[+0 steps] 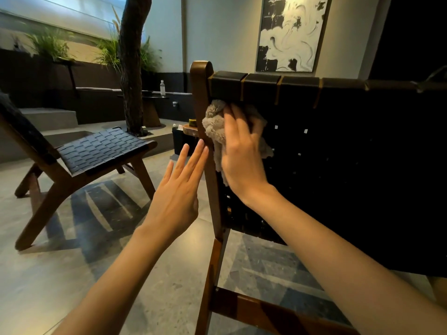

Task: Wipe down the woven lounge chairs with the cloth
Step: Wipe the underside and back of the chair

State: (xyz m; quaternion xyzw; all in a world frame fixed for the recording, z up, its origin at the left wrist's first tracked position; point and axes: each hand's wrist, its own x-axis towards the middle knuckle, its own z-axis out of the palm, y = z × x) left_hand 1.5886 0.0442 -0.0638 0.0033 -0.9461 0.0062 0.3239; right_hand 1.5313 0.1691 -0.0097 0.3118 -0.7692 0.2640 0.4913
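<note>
A woven lounge chair [350, 146] with black straps and a brown wooden frame stands close in front of me, seen from behind its backrest. My right hand [242, 151] presses a fluffy beige cloth [215, 126] flat against the upper left of the backrest, fingers spread over it. My left hand [179, 189] is held out with straight fingers, its fingertips touching the chair's left wooden post [200, 93]. A second woven lounge chair [96, 151] sits at the left, facing right, apart from both hands.
A tree trunk [131, 64] rises behind the second chair, beside raised steps [48, 117]. A water bottle [162, 88] stands on a dark ledge. A small wooden side table [189, 129] sits behind the near chair. A black-and-white painting [290, 32] hangs on the wall.
</note>
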